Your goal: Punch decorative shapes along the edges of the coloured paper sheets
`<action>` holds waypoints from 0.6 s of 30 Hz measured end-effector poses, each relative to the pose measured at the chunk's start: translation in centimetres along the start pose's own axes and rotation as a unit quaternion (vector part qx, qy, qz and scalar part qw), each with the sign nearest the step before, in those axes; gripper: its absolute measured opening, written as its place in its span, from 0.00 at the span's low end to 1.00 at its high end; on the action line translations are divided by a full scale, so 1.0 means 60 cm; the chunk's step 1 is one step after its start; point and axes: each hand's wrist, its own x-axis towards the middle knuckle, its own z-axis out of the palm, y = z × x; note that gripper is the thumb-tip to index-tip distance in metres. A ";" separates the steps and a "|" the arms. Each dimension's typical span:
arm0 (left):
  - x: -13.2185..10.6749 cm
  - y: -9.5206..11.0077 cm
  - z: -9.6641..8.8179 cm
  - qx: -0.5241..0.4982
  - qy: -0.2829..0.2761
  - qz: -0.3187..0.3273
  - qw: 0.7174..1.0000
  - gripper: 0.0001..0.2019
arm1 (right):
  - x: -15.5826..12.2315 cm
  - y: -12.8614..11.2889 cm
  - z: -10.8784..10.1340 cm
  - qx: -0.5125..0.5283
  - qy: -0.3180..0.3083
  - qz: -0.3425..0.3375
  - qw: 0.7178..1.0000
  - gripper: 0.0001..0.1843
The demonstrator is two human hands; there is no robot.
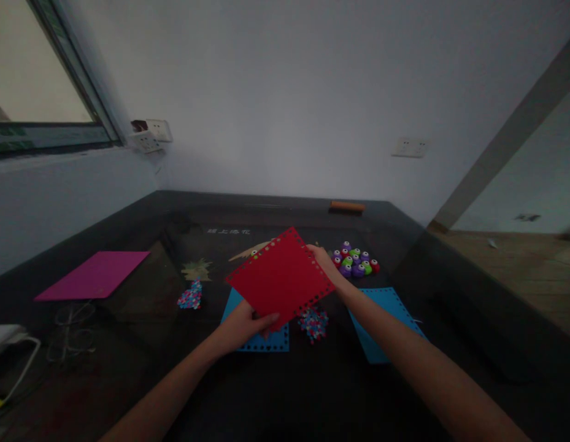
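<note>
A red sheet with small holes punched along its edges [285, 276] is held tilted above the table. My left hand [245, 328] pinches its lower corner, thumb on top. My right hand [325, 261] grips its right edge, with its fingers partly hidden behind the sheet. Under the red sheet lies a blue sheet with punched edges [266, 342], partly covered. A heap of small pink, blue and white pieces [313, 324] sits beside it. Several purple, green and red knobs with eye-like white tops [356, 261] are grouped just beyond my right hand.
The dark table [294, 399] meets the wall. Another blue sheet [377, 344] lies under my right forearm. At left are a magenta sheet [98, 276], a second heap of small pieces [190, 296] and a white cable [29, 368]. A brown cylinder [347, 207] rests at the back.
</note>
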 end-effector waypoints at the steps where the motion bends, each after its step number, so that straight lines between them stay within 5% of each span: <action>1: 0.003 -0.003 0.000 -0.001 0.011 -0.001 1.000 0.14 | -0.012 0.004 -0.005 0.015 0.002 0.012 1.000 0.15; 10: 0.012 0.020 0.031 0.008 0.081 0.019 0.996 0.17 | -0.163 0.012 -0.034 0.184 0.019 0.152 0.971 0.21; 18: 0.041 0.033 0.098 -0.044 0.119 -0.005 0.992 0.15 | -0.206 0.001 -0.032 0.349 0.021 0.201 0.915 0.23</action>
